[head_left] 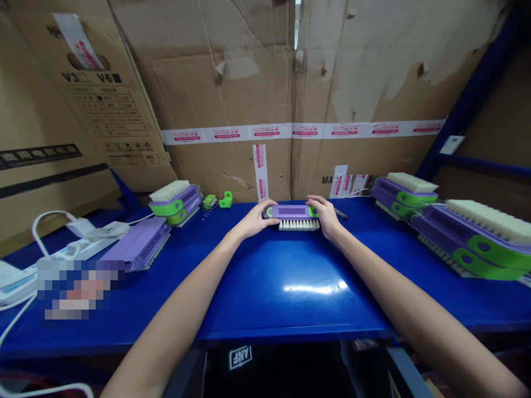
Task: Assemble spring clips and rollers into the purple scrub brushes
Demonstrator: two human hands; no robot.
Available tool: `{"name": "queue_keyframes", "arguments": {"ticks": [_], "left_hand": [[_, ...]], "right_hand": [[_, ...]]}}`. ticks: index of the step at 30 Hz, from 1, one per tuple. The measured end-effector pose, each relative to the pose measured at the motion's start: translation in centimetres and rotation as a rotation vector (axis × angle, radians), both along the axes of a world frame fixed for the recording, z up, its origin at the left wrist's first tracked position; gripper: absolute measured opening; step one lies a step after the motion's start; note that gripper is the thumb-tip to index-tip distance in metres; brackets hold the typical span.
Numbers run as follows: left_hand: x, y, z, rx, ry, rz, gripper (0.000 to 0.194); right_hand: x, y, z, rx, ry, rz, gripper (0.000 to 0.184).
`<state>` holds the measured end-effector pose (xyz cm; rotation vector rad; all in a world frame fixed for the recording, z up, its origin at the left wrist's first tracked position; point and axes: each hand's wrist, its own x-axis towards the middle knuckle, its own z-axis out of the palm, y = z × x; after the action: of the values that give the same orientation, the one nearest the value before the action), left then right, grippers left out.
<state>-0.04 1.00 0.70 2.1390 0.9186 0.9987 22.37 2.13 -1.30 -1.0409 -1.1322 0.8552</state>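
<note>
A purple brush [293, 211] with pale bristles pointing down is held level above or on the blue tabletop, in the middle. My left hand [256, 218] is closed around its left end, which has a dark cap with a green ring. At the other end my right hand [326, 214] grips it by the green end piece. Just right of that hand lies a thin dark tool [341, 214], partly hidden. To the left of my left hand lie a loose green end piece [226, 200], a small green and grey part [209, 202] and several tiny screws [207, 212].
Stacked purple and green brushes [176, 203] stand at the left, beside a purple brush [139, 241]. More stacks [473, 237] stand at the right. A white power strip [62, 254] with cables lies far left. Cardboard [232, 110] walls the back of the blue table [265, 309].
</note>
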Motion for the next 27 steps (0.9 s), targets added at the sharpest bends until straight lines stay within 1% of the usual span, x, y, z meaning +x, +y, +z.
{"name": "queue_keyframes", "arguments": {"ticks": [4,7,10,12,14,16,19,21,24,27], "left_hand": [[0.3,-0.2,0.0,-0.061,0.024,0.033,0.046],[0.6,-0.3,-0.1,-0.115,0.041,0.128,0.05],[1.0,-0.3,-0.2,-0.18,0.008,0.248,0.051],[1.1,-0.3,-0.2,-0.212,-0.005,0.288,0.05],[1.1,-0.3,-0.1,-0.214,-0.002,0.301,0.049],[1.1,-0.4,0.1,-0.207,-0.015,0.299,0.047],[0.9,-0.6,0.4,-0.21,-0.06,0.299,0.041],[0.8,-0.7,0.5,-0.218,-0.095,0.332,0.04],[0.8,-0.7,0.3,-0.221,-0.118,0.397,0.043],[0.8,-0.4,-0.1,-0.201,-0.107,0.432,0.047]], "right_hand": [[0.1,0.1,-0.2,-0.044,-0.053,-0.011,0.027],[0.1,0.2,-0.4,-0.061,-0.086,0.005,0.028],[0.2,0.3,-0.5,-0.057,-0.091,0.027,0.029],[0.2,0.4,-0.6,-0.042,-0.086,0.051,0.028],[0.2,0.4,-0.6,-0.029,-0.075,0.081,0.029],[0.1,0.4,-0.7,-0.042,-0.063,0.12,0.032],[0.0,0.1,-0.8,-0.09,-0.046,0.194,0.043],[-0.2,-0.2,-0.7,-0.114,-0.029,0.241,0.05],[-0.3,-0.6,-0.4,-0.131,-0.002,0.283,0.055],[-0.4,-1.1,0.0,-0.146,0.034,0.309,0.057]]}}
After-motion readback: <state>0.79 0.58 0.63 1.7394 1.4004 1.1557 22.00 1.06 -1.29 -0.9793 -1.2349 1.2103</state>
